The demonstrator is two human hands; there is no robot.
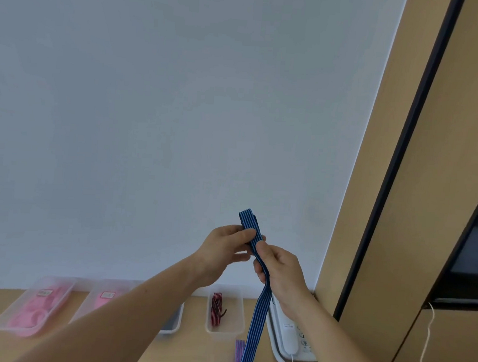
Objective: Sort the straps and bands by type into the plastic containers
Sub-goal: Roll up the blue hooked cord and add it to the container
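A long blue striped strap (258, 316) hangs in the air in front of the white wall. My left hand (222, 249) pinches it near its folded top end. Just below, my right hand (280, 270) grips the strap, whose tail drops to the bottom edge of the view. On the wooden table stand clear plastic containers: one with pink bands (33, 306) at the left, one with pink items (104, 298) beside it, a third container (174, 321) partly hidden by my left arm, and one with a red striped strap (217, 309).
A white telephone (289, 338) sits on the table right of the containers, under my right forearm. A purple striped strap (239, 351) lies at the bottom edge. A wooden cabinet (399, 190) with a dark frame rises at the right; a thin cord (426, 340) hangs from it.
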